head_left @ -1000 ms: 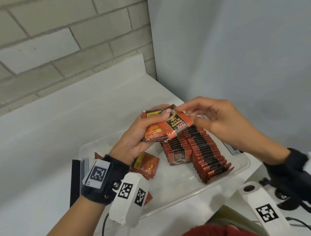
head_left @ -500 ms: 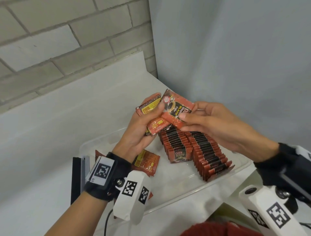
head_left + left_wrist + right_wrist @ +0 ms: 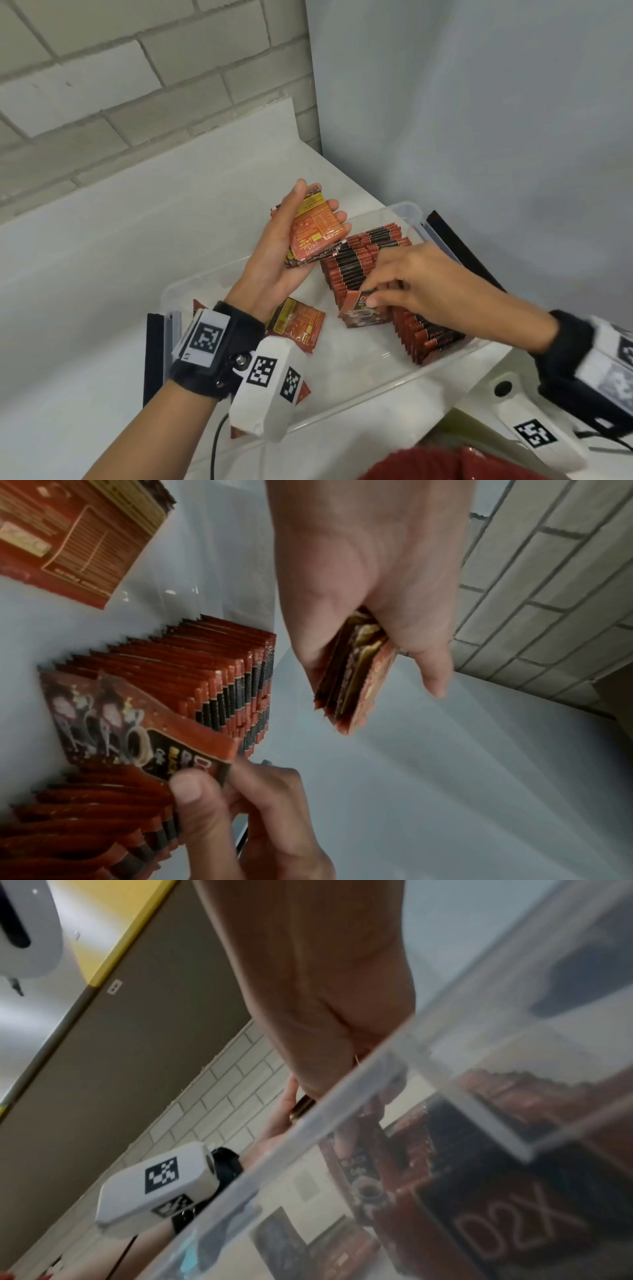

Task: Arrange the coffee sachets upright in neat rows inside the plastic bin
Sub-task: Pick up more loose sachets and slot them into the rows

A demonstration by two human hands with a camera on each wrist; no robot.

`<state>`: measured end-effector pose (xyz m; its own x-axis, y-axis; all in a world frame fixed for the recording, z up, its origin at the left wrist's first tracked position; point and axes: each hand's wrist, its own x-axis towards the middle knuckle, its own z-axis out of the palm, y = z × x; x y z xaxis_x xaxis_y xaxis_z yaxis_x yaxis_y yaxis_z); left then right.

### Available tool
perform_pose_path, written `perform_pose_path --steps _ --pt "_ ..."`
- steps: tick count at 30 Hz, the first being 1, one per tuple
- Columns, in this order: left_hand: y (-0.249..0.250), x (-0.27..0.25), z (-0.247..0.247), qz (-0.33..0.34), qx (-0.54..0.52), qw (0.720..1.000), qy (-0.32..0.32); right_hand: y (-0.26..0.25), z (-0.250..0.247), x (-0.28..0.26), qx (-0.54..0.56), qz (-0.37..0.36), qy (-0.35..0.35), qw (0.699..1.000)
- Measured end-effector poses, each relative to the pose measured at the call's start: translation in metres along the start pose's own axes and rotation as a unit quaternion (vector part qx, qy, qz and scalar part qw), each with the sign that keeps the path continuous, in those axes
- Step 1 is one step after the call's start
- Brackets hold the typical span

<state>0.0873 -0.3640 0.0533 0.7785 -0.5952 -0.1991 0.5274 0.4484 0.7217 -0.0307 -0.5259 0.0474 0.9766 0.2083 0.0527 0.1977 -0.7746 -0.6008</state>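
Right hand (image 3: 424,291) pinched one sachet (image 3: 363,310) by its top edge; light, floppy foil. Left hand (image 3: 284,253) gripped the spare stack (image 3: 313,233).

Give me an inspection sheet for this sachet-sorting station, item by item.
Surface: white countertop, set in a corner.
Job's things: clear plastic bin holds two upright rows of sachets; the shorter row ends at the sachet being placed; loose sachets lie flat on the bin floor.
Clutter: black flat object at the bin's near-left end; another beyond its far-right end.
Grips: left hand holds a stack of sachets above the bin; right hand pinches the single sachet at the row's near end.
Cables: black cable below the left wrist.
Surroundings: brick wall, plain grey wall.
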Motion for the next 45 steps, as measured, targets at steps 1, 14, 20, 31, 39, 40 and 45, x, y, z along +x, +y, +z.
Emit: perform_pose_path --steps 1,14,20,31,39,40,45 --pt "0.0 0.0 0.0 -0.006 0.002 1.0 0.003 0.0 0.003 0.001 -0.03 -0.011 -0.002 0.999" --pt "-0.002 -0.004 0.001 -0.033 -0.002 0.999 -0.008 0.002 0.02 0.003 -0.131 -0.121 0.026 0.984" --pt "-0.003 -0.004 0.003 -0.024 0.017 1.0 -0.002 0.007 0.023 0.004 -0.113 -0.099 0.019 0.989" --pt "-0.006 -0.003 0.003 -0.023 0.069 0.997 -0.019 0.003 0.008 0.0 0.026 0.011 0.019 0.999" --pt "-0.009 -0.004 0.004 -0.012 0.11 0.993 -0.035 -0.011 -0.009 0.013 0.27 0.125 0.13 0.946" --pt "-0.009 -0.004 0.004 -0.011 0.114 0.993 -0.034 -0.011 -0.009 0.015 0.283 0.134 0.133 0.94" --pt "-0.009 -0.006 0.004 -0.013 0.128 0.991 -0.032 -0.01 -0.009 0.019 0.335 0.16 0.158 0.915"
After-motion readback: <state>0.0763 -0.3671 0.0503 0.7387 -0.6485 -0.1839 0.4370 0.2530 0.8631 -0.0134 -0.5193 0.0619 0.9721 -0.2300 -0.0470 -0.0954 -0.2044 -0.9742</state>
